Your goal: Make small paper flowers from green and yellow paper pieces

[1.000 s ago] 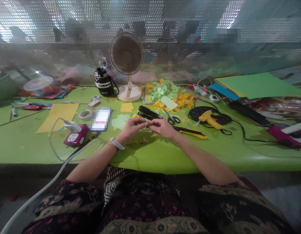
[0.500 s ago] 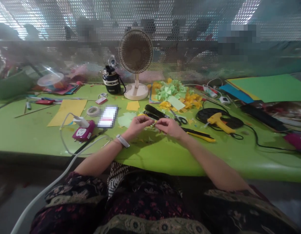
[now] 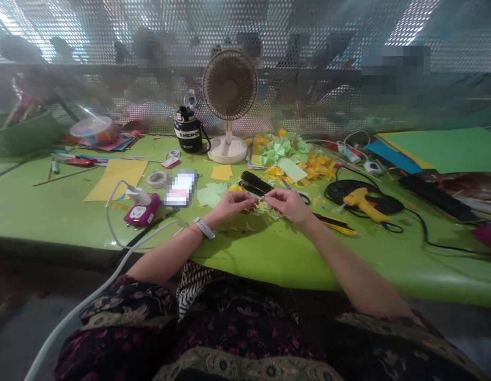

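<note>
Green table [image 3: 249, 251], near middle: pinching w/ left hand [image 3: 233, 206] and right hand [image 3: 292, 207], apparently on a tiny bit [image 3: 260, 199] btwn fingertips, too small to ID, above paper scraps [image 3: 263, 210]. Now held slightly farther apart vs. 1 s ago; prob. still mid-fingerwork.

Fan [image 3: 230, 87] toward back of bench [image 3: 269, 259], mesh [image 3: 169, 79] behind it. Left of fan: bottle [image 3: 188, 136] just beside, tub [image 3: 93, 129] farther. Before fan: paper scraps [image 3: 264, 210]. Before fan, leftward: phone [image 3: 180, 188], tape [image 3: 149, 181]. Right of fan: paper pile [image 3: 287, 151] near; glue gun [image 3: 366, 205] farther right, forward.
</note>
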The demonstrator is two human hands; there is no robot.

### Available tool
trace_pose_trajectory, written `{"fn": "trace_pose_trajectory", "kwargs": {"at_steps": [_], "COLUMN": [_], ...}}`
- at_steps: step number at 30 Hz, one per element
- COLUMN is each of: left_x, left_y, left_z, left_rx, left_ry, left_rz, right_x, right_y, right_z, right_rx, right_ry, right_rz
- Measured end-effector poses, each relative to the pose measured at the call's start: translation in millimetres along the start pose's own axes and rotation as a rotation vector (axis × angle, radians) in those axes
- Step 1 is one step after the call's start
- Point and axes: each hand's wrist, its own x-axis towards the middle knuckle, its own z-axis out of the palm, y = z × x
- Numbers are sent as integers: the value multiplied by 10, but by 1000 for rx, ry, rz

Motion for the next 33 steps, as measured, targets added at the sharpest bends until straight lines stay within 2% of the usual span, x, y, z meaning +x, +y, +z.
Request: {"fn": "trace_pose_trajectory", "kwargs": {"at_steps": [4,10,14,17,21,24,29,33], "left_x": [12,17,17,34,45,37,35,47], "left_y": [14,96,135,132,124,134,152,149], "left_z": [-21,-73,-99,-112,-118,-119,-121,-132], "left_rx": [-10,-133,-166,-181,-200,-191,-192,-187], "left_ry": [39,204,264,307,307,288,341,367], "left_rz": [25,65,87,92,85,93,102,121], "right_x": [16,91,160,190,192,181,152,125], "right_y": [7,30,76,119,179,211,210,175], "right_z": [-30,-229,-498,-714,-887,-963,-1117,-1150], "right_rx": [27,56,-74,-300,-732,-926,-985,-930], "right_ry": [45,278,439,540,501,449,530,454], "right_rz": [-16,-48,-104,-122,-16,77,102,136]}}
